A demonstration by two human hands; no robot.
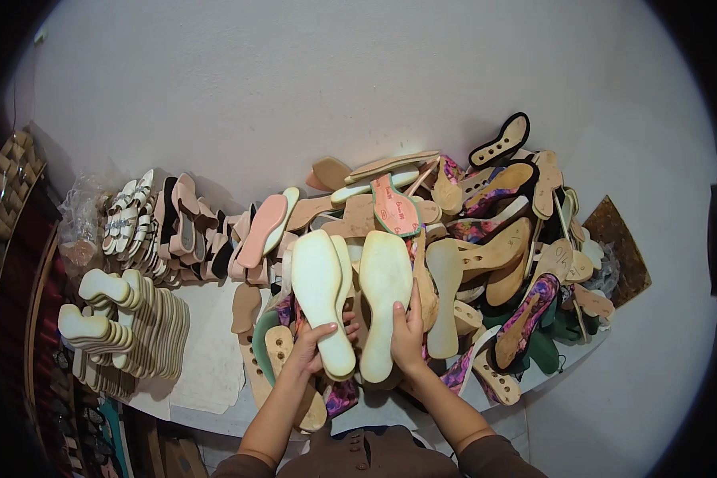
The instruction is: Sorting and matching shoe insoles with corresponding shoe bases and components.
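My left hand [309,350] grips a pair of cream-coloured shoe insoles [316,275], one lying partly behind the other, with the thumb across the narrow part. In my right hand [409,338] is another cream insole [383,279], thumb on its face and fingers hidden behind it. The insoles are held side by side, wide ends away from me, above a heap of shoe parts. Close to my right hand rests a greyish insole [443,299]. A wooden sole [307,402] with holes lies by my left forearm.
Stacked cream insoles [155,327] stand at the left beside white paper [209,350]. Behind are white sandals [127,219] and pink soles [185,211]. Wooden and floral-patterned soles [526,323] pile up to the right, near a brown board [617,251]. A wall [295,88] rises behind.
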